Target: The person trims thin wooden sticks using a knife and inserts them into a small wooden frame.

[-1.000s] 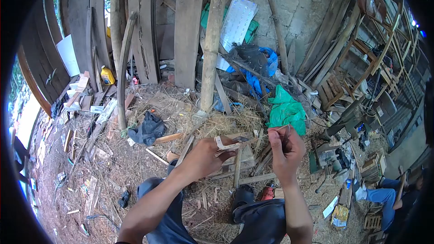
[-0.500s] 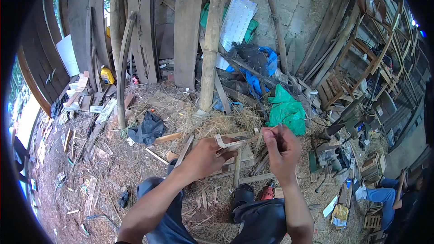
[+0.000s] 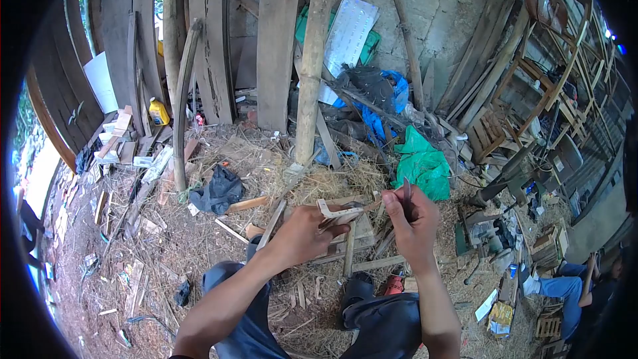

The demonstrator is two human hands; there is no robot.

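My left hand [image 3: 298,234] is closed around a small pale piece of wood [image 3: 330,211] with a bent, hook-like left end. The wood points right, toward my right hand [image 3: 416,227]. That hand is closed in a pinch, with a thin dark brown flat piece [image 3: 407,189] standing up between thumb and fingers; its kind is unclear. A narrow brownish tip of the work lies between the two hands, and I cannot tell whether it touches the right fingers. Below them, wooden boards [image 3: 362,233] lie on the ground in front of my knees.
A wooden post [image 3: 310,93] rises ahead. Around it lie a black plastic bag [image 3: 218,189], a green plastic sheet [image 3: 423,163] and straw with wood scraps. A yellow bottle [image 3: 158,112] stands at left. Another person [image 3: 561,289] sits at far right near stacked wooden frames.
My right hand has turned slightly, and the dark flat piece in it now stands more upright and shows more clearly. My left hand has barely moved and still holds the wood.
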